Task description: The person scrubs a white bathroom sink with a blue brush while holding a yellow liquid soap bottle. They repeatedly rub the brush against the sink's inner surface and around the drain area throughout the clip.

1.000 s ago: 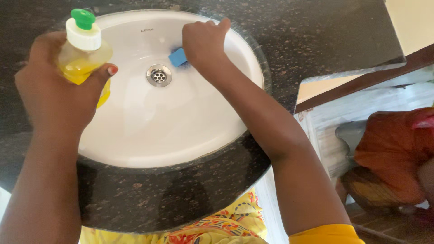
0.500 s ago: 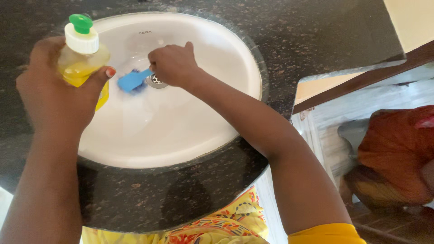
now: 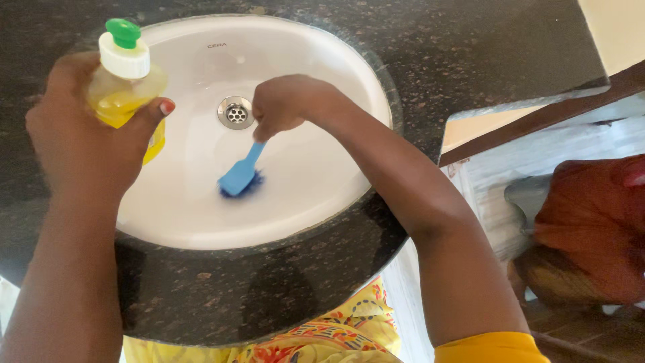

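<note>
Scrubbing is the step in hand: your right hand (image 3: 285, 104) is closed round the handle of the blue brush (image 3: 240, 176), its bristles pressed to the near slope of the white basin (image 3: 322, 168), just below the drain (image 3: 236, 112). Your left hand (image 3: 80, 134) grips the yellow soap bottle (image 3: 124, 84) upright over the basin's left rim. The next stroke likely calls for steady pressure along the curve.
</note>
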